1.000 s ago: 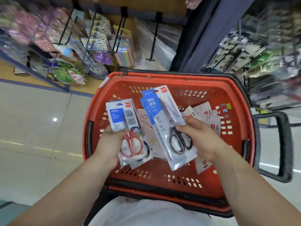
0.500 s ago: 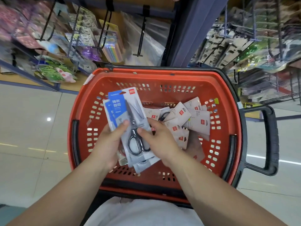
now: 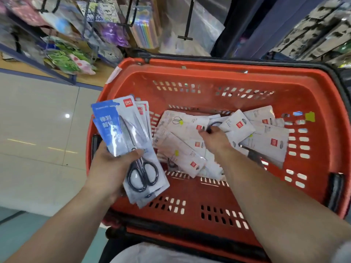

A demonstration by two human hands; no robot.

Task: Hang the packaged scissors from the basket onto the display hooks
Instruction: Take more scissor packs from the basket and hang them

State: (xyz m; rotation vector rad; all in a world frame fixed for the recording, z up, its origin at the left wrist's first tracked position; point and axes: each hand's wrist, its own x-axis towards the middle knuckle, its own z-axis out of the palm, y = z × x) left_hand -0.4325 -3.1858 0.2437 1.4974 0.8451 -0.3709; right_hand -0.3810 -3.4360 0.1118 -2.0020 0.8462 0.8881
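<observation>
The left hand is gripping a stack of packaged scissors above the left rim of the basket, thumb pressing its front, blades pointing away from the person. The right hand is touching loose packs inside; I cannot tell its grip.

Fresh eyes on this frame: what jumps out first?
The red basket fills the middle of the view, a heap of white scissor packs on its floor. The left hand grips a stack of blue-topped scissor packs over its left rim; the right hand reaches into the heap.
</observation>
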